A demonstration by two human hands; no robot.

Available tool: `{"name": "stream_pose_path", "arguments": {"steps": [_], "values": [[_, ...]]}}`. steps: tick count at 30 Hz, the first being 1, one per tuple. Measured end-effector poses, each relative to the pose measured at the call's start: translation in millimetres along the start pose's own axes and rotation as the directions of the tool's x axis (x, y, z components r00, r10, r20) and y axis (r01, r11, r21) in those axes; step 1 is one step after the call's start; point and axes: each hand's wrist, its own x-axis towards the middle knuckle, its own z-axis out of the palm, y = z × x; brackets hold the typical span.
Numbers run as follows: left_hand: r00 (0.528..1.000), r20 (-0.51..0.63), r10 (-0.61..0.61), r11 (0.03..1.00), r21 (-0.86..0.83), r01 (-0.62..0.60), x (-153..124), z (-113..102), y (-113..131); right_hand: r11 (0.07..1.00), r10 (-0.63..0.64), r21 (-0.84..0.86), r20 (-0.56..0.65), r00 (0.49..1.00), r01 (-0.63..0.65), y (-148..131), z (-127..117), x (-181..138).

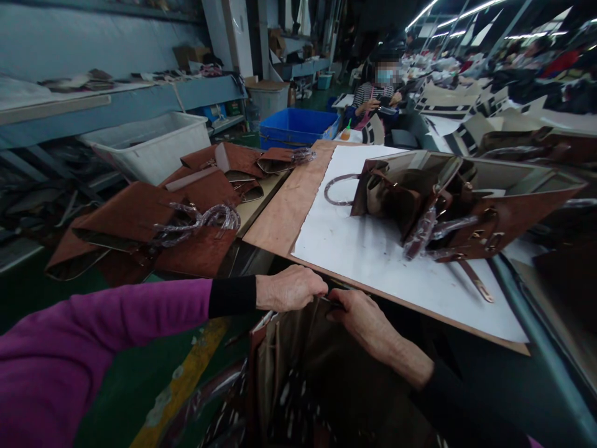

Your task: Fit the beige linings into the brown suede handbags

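Observation:
Close to the table's near edge, my left hand (295,287) and my right hand (368,320) meet over an open brown handbag (298,342) on my lap. The fingers of both hands are closed, pinching the upper edge of the bag. Its dark lining shows below them, and a plastic-wrapped handle (205,395) hangs at its left. Shadow hides the lower part of this bag. A second brown handbag (508,214) lies open on the table, its handles wrapped in clear plastic and a strap (474,280) hanging from its front.
White paper (326,233) covers a brown board (277,218) on the table. Several brown bags (135,214) are piled at the left. Behind stand a white bin (153,140) and a blue crate (298,124). A masked co-worker (373,93) sits beyond, handling a dark piece.

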Motion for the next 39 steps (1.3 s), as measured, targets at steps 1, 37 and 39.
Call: {"name": "stream_pose_path", "arguments": {"steps": [1, 37, 39], "values": [[1.000, 0.000, -0.006, 1.000, 0.007, 0.006, 1, 1, 0, 1.000, 0.003, -0.005, -0.003, 1.000, -0.003, 0, 0, 0], [0.993, -0.052, -0.109, 0.963, -0.253, 0.093, 16, 16, -1, 0.999, -0.023, 0.042, -0.023, 0.999, 0.024, 11, 7, 4], [0.993, -0.032, -0.115, 0.972, -0.211, 0.106, 17, 16, -2, 0.998, -0.041, 0.040, -0.023, 0.999, 0.042, 9, 6, 3]]}}
